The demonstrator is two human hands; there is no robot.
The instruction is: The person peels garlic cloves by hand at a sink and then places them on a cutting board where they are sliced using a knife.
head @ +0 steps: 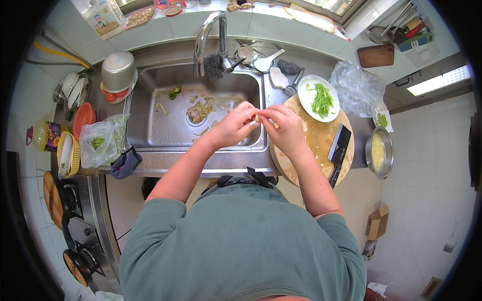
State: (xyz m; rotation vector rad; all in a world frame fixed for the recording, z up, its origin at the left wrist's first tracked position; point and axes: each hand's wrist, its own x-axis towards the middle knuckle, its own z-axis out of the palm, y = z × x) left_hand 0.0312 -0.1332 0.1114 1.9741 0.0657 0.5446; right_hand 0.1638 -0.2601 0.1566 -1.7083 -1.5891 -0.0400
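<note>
Both my hands meet over the right rim of the steel sink [165, 98]. Between the fingertips of my left hand [235, 122] and my right hand [284, 126] is a small pale piece of food [257, 117], perhaps a garlic clove; the fingers partly hide it. Peelings [201, 110] lie around the sink drain, with green vegetable ends [174, 92] further back. To the right, a round wooden chopping board [312, 141] bears a black-bladed cleaver [340, 145]. A white plate of sliced green vegetable [321, 99] rests at the board's back edge.
A chrome faucet [211, 22] arches over the sink's back. Right of the board stands a steel bowl with pale shreds [378, 152], below a crumpled plastic bag [356, 88]. Left of the sink are a bag of green vegetables [101, 141], an upturned metal pot [118, 71] and a gas stove [84, 225].
</note>
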